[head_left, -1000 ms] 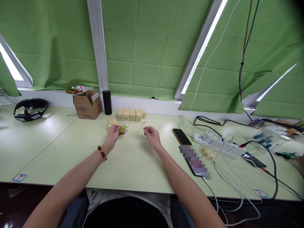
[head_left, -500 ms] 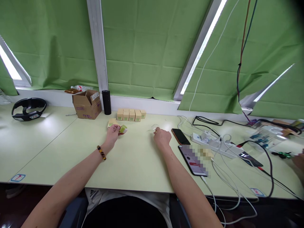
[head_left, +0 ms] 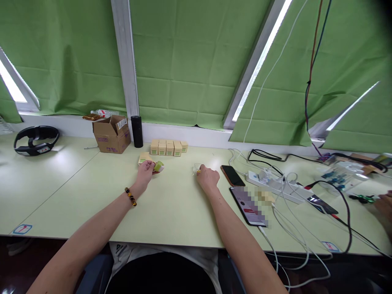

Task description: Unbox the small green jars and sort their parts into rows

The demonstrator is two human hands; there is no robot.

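Observation:
My left hand (head_left: pixel 145 172) is closed in a pinch on a small green-and-white item (head_left: pixel 158 166), held just above the table; its exact kind is not clear. Right behind that hand lies a small kraft-paper box (head_left: pixel 143 157) with a green label. My right hand (head_left: pixel 208 177) has its fingers curled at a piece of clear plastic (head_left: pixel 196 168), with a yellowish bit showing by the fingertips. The plastic seems to be in the fingers, and its shape is hard to make out.
A row of several small kraft boxes (head_left: pixel 165 148) stands at the back, near a black cylinder (head_left: pixel 136 131) and an open carton (head_left: pixel 112 136). Headphones (head_left: pixel 36 141) lie far left. Two phones (head_left: pixel 232 175), a power strip (head_left: pixel 277 188) and tangled cables crowd the right. Another person's hand (head_left: pixel 385 206) shows at the right edge.
My right hand has shifted slightly left, and more of the clear plastic shows beside its fingers. My left hand keeps its hold on the green-and-white item.

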